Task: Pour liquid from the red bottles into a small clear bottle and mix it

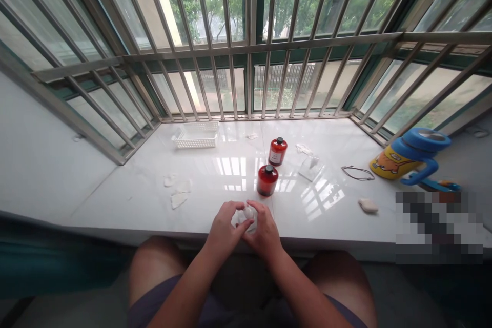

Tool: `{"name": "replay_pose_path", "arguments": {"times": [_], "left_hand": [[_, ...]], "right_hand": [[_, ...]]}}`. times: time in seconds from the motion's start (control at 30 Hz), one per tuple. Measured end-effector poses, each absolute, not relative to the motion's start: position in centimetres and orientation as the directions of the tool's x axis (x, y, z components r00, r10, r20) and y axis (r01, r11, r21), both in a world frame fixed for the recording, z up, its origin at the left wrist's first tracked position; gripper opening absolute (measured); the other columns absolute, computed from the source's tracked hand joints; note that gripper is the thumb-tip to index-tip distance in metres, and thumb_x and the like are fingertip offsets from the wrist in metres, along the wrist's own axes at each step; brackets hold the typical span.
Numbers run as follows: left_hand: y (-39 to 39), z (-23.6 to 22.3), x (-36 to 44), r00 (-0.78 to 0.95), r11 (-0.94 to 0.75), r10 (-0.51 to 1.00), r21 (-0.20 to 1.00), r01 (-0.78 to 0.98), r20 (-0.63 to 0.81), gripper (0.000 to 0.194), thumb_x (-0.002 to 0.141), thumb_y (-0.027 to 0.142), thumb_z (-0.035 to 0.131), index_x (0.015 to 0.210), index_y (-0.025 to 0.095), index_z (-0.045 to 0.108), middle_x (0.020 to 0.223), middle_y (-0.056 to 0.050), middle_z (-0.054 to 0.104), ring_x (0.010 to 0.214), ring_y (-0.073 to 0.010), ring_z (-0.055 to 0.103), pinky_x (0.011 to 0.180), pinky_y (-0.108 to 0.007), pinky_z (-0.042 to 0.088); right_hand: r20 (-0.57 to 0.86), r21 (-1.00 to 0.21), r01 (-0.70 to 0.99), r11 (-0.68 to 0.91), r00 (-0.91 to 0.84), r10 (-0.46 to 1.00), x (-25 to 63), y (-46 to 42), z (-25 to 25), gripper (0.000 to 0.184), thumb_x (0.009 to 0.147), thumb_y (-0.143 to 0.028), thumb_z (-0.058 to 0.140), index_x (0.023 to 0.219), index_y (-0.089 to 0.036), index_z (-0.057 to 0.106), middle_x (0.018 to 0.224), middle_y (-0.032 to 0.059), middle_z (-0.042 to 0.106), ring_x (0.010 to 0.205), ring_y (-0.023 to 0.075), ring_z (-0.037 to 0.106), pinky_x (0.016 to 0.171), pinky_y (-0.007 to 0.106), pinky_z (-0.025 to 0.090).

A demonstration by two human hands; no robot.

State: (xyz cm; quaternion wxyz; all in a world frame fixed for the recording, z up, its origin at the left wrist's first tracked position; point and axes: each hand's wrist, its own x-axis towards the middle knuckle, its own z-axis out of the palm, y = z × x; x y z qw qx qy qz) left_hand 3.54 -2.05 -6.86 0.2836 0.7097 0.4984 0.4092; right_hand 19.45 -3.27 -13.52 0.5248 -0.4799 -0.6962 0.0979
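Note:
My left hand [226, 226] and my right hand [264, 231] meet at the table's front edge. Between their curled fingertips is a small, clear-whitish rounded piece [249, 212], partly covered by the fingers; its exact kind does not show. Both hands are closed around it. Just beyond them stands a red bottle [267, 184] with a black cap, upright and apart from the fingers. A second red bottle [277, 156], with a pale label and black cap, is behind it.
A white perforated basket [198, 142] sits at the back left. Crumpled white tissue [180, 192] lies at left. To the right are a clear plastic packet [310, 168], a thin dark cord [357, 173], a beige pad [368, 206] and a blue-yellow jug [397, 158]. Metal bars [249, 82] line the window.

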Motion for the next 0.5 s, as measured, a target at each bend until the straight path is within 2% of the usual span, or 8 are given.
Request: {"name": "replay_pose_path", "arguments": {"times": [0.1,0.2,0.27,0.37,0.43,0.5], "left_hand": [[-1.76,-7.09,3.47,0.175,-0.336,0.942,0.808,0.484,0.287,0.037,0.078,0.032,0.091,0.108,0.027,0.071,0.106,-0.005,0.071,0.105,-0.0283,0.068,0.097,-0.044,0.056],[-1.57,-7.27,3.19,0.249,-0.334,0.937,0.833,0.442,0.244,0.048,0.070,0.036,0.097,0.111,0.027,0.073,0.129,-0.011,0.067,0.123,-0.0335,0.064,0.109,-0.051,0.052],[-1.60,-7.43,2.97,0.265,-0.298,0.944,0.858,0.418,0.198,0.042,0.068,0.037,0.097,0.100,0.025,0.072,0.135,-0.012,0.064,0.127,-0.0344,0.062,0.112,-0.052,0.051],[-1.80,-7.66,2.74,0.223,-0.220,0.965,0.892,0.395,0.139,0.031,0.073,0.033,0.092,0.081,0.022,0.065,0.130,-0.010,0.066,0.124,-0.0318,0.064,0.109,-0.050,0.052],[-1.95,-7.78,2.69,0.197,-0.183,0.973,0.916,0.358,0.118,0.029,0.074,0.033,0.090,0.088,0.022,0.067,0.129,-0.010,0.066,0.124,-0.0306,0.064,0.108,-0.049,0.053],[-2.09,-7.89,2.69,0.203,-0.167,0.973,0.938,0.303,0.107,0.042,0.075,0.035,0.090,0.111,0.025,0.071,0.135,-0.010,0.064,0.128,-0.0311,0.063,0.108,-0.049,0.055]], "right_hand": [[0.643,-0.635,0.559,0.533,0.000,0.766,19.47,-3.21,-13.39,0.069,0.090,-0.036,0.077,0.149,-0.025,0.044,0.133,0.0134,0.067,0.117,0.0319,0.067,0.100,0.053,0.062],[0.648,-0.632,0.550,0.546,-0.012,0.762,19.48,-3.17,-13.34,0.068,0.092,-0.036,0.076,0.150,-0.026,0.043,0.134,0.0132,0.067,0.118,0.0323,0.066,0.101,0.054,0.061],[0.642,-0.633,0.553,0.542,-0.016,0.766,19.48,-3.17,-13.42,0.067,0.092,-0.035,0.075,0.150,-0.027,0.042,0.135,0.0136,0.066,0.119,0.0326,0.066,0.101,0.055,0.061],[0.643,-0.631,0.564,0.532,-0.004,0.766,19.46,-3.15,-13.61,0.065,0.091,-0.035,0.075,0.148,-0.026,0.044,0.135,0.0138,0.066,0.117,0.0328,0.067,0.100,0.054,0.061],[0.650,-0.626,0.567,0.536,-0.001,0.760,19.45,-3.12,-13.70,0.065,0.090,-0.035,0.076,0.146,-0.026,0.045,0.134,0.0136,0.067,0.117,0.0327,0.067,0.099,0.053,0.061],[0.649,-0.625,0.565,0.539,-0.008,0.761,19.46,-3.08,-13.74,0.066,0.090,-0.034,0.078,0.146,-0.026,0.045,0.135,0.0133,0.067,0.118,0.0323,0.067,0.100,0.053,0.061]]}}
